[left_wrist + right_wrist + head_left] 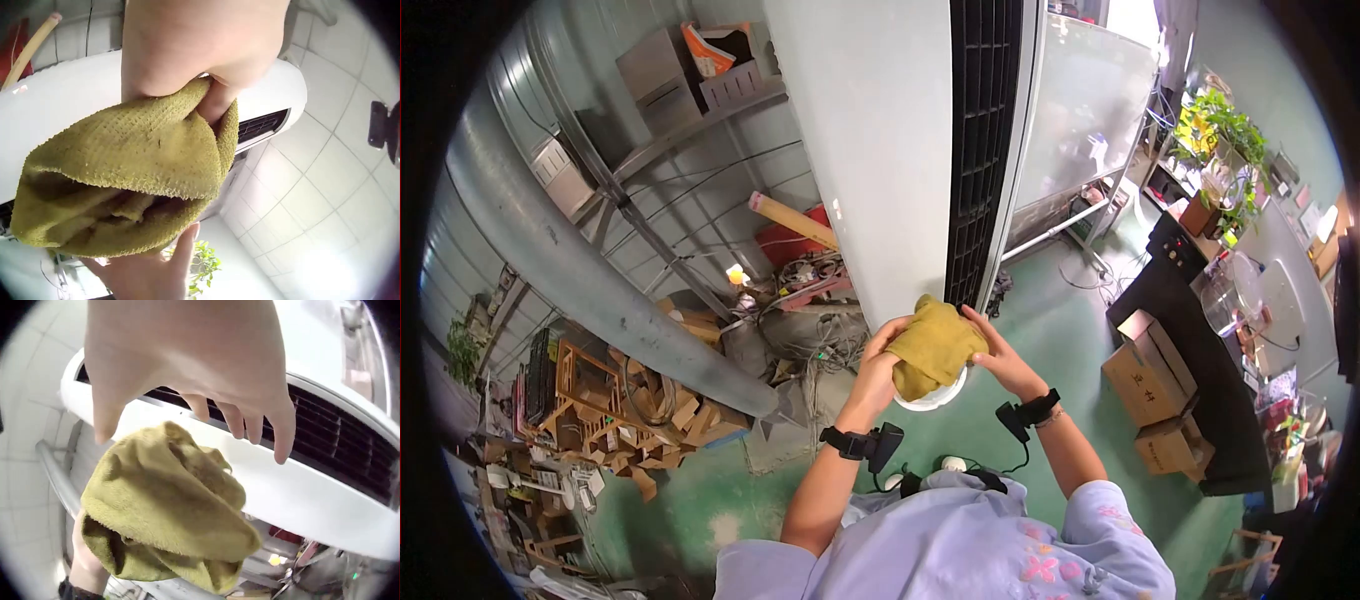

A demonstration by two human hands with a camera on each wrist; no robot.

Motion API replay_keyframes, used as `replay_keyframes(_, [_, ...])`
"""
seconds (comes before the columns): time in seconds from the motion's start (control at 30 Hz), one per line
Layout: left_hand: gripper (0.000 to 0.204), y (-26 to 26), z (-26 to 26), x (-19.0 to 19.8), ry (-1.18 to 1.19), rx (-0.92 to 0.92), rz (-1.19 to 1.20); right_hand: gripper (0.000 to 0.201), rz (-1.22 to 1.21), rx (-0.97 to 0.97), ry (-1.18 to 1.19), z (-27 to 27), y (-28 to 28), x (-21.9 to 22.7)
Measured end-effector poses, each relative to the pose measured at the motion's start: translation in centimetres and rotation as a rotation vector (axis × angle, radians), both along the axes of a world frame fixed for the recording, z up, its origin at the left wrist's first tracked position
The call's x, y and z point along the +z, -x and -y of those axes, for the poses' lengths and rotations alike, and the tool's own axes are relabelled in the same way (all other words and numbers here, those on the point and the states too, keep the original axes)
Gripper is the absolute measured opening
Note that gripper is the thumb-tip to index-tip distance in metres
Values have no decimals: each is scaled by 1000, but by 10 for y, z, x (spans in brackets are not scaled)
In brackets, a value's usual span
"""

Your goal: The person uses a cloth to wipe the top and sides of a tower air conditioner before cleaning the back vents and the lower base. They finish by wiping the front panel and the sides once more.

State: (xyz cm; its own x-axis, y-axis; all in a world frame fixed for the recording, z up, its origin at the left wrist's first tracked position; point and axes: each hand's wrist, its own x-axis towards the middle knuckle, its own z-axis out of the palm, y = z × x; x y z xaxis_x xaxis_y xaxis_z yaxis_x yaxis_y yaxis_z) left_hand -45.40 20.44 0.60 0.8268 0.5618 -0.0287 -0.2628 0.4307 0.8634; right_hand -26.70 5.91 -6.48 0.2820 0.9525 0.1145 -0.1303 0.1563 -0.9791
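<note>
A folded olive-yellow cloth [940, 345] is held up in front of a tall white floor-standing air conditioner [865, 130]. My left hand [206, 47] grips the cloth along one side, its thumb tucked into a fold in the left wrist view. On the other side is my right hand [194, 356], its fingers spread and loosely bent beside the cloth. In the right wrist view the cloth [169, 500] hangs bunched, with loose layers at its lower edge. The dark vent grille [980, 130] runs up the unit behind the hands.
A thick grey pipe [600, 270] slants down at the left, near scrap wood and cardboard [650, 430]. Tangled cables [820, 340] lie beside the unit. At the right stand a whiteboard [1085, 110], cardboard boxes [1150, 370] and a dark desk panel [1225, 410].
</note>
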Motion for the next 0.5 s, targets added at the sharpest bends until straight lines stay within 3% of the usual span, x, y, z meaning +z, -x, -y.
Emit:
replay_keyframes(0.03, [39,-3,1,1,51,-10,42,87,-111,53,24,-2,-3,-19])
replay_keyframes(0.2, [40,-11,7,3,143,22,159,77,-652,244,-13,-3,23,-13])
replay_keyframes(0.23, [41,-11,7,4,150,32,165,68,-739,283,-52,-5,26,-15])
replay_keyframes(0.33, [46,-9,-4,-6,43,38,104,58,-659,153,36,-9,27,-14])
replay_keyframes(0.43, [55,2,-18,-10,-259,-10,-12,49,-502,-28,102,-8,26,6])
replay_keyframes(0.5, [66,10,-24,-10,-378,-79,-70,46,-470,-20,78,-8,23,16])
